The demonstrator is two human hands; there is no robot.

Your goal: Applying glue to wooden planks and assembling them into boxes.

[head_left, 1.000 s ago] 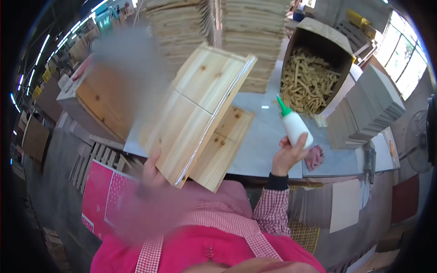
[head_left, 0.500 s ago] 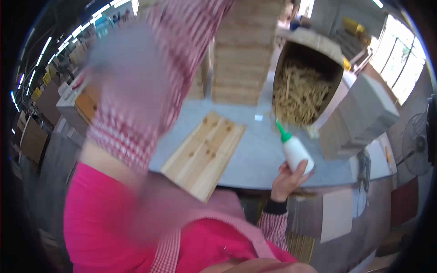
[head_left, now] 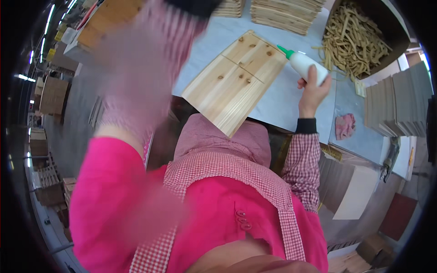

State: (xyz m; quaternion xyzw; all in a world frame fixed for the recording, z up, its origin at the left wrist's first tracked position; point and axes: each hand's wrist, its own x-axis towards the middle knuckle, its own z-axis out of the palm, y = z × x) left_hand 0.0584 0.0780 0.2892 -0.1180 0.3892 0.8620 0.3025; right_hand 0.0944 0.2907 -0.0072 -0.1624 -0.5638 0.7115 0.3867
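My right hand (head_left: 313, 87) grips a white glue bottle (head_left: 306, 66) with a green nozzle, tilted so the nozzle points left over the far corner of a pale wooden panel (head_left: 234, 82). The panel lies flat on the grey table (head_left: 291, 104), its near corner hanging over the table edge toward me. My left arm (head_left: 136, 77) is raised high at the left, blurred by motion, in a checked sleeve. Its hand is out of the picture at the top.
Stacks of thin wooden panels (head_left: 287, 11) stand at the table's far side. A cardboard box of wood shavings (head_left: 359, 38) sits at the far right, a pink rag (head_left: 345, 126) and grey sheet stacks (head_left: 400, 102) to the right.
The second wooden panel I held a second ago is gone from view; my left arm has swung up and away. My right hand has brought the glue bottle to the panel left on the table.
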